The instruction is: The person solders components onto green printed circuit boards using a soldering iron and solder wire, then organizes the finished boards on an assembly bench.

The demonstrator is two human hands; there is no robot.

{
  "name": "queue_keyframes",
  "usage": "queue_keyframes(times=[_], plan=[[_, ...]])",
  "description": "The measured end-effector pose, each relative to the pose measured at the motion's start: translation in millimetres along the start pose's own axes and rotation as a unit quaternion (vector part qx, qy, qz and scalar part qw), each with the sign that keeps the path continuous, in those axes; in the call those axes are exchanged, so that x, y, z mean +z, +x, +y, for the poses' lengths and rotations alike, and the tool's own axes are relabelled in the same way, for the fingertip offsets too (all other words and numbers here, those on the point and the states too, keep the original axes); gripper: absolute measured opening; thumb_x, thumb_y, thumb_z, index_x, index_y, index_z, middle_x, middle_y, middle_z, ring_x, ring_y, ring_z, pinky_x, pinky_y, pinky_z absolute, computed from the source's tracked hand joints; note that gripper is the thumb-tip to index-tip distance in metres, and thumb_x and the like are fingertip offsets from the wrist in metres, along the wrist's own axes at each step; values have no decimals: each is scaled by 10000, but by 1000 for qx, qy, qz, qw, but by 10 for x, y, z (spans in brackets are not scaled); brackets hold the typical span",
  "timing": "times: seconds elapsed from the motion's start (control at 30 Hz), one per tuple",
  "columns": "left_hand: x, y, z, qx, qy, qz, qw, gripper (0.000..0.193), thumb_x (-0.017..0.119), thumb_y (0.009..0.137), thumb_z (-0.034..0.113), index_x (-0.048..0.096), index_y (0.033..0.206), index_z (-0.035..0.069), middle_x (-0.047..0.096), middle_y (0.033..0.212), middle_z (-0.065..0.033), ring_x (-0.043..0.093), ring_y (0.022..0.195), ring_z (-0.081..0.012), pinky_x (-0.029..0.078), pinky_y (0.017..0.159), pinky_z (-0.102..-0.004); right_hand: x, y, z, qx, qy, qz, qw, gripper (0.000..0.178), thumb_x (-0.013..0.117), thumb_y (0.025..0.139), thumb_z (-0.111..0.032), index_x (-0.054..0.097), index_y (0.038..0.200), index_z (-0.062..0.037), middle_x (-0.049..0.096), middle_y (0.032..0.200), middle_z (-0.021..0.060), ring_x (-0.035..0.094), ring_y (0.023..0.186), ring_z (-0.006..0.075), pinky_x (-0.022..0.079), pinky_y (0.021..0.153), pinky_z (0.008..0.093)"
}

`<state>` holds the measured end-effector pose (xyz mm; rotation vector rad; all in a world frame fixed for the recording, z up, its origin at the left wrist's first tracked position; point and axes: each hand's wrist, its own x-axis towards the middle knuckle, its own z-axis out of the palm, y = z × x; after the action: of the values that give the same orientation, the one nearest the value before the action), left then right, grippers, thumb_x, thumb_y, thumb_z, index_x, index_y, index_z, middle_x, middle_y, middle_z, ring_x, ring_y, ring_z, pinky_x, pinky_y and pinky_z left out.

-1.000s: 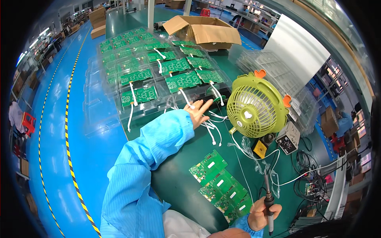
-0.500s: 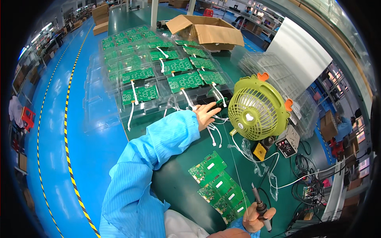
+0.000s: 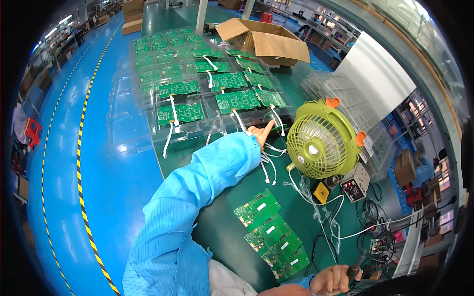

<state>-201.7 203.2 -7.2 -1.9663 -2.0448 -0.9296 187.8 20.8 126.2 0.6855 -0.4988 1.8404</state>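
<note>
My left hand (image 3: 261,133) reaches to the near edge of the clear plastic tray (image 3: 192,132), index finger stretched out and the other fingers partly hidden. Its fingertip is by a white cable (image 3: 277,121) at the tray's right corner; whether it touches is unclear. Loose white cables (image 3: 266,165) lie just below the hand. My right hand (image 3: 332,280), at the lower edge, is closed around a dark-handled soldering iron (image 3: 353,270), whose tip is blurred. Several green circuit boards (image 3: 275,232) lie joined in a slanting row on the green table between my arms.
Stacked trays hold green boards with white cables (image 3: 238,100). A green fan (image 3: 323,140) stands right of my left hand. Beyond are an open carton (image 3: 269,42) and stacked empty trays (image 3: 340,93). A soldering station (image 3: 354,187), yellow sponge (image 3: 321,193) and tangled black cords (image 3: 377,222) sit at right.
My left hand has drawn its spread fingers in, leaving the index finger pointing out. My right hand has moved right and down with the soldering iron, away from the row of boards.
</note>
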Motion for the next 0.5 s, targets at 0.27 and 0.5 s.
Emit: queue_keyframes(times=[0.27,0.5], plan=[[-70,191,60,-170,87,-204,960,783,439,720,45,146,1446,53,580,1001,-123,539,708,-249,385,766,-235,-49,-794,-1351,-172,15,8,985,381,515,869,-76,434,1240,-115,601,985,153,596,780,200,539,625,322],[284,177,-77,-135,126,-105,977,786,432,721,61,130,1447,47,595,1055,-123,555,685,-238,390,764,-235,39,-746,-1737,122,989,-81,-5,434,265,986,-192,285,1399,-63,461,1312,173,498,1163,279,477,933,392]])
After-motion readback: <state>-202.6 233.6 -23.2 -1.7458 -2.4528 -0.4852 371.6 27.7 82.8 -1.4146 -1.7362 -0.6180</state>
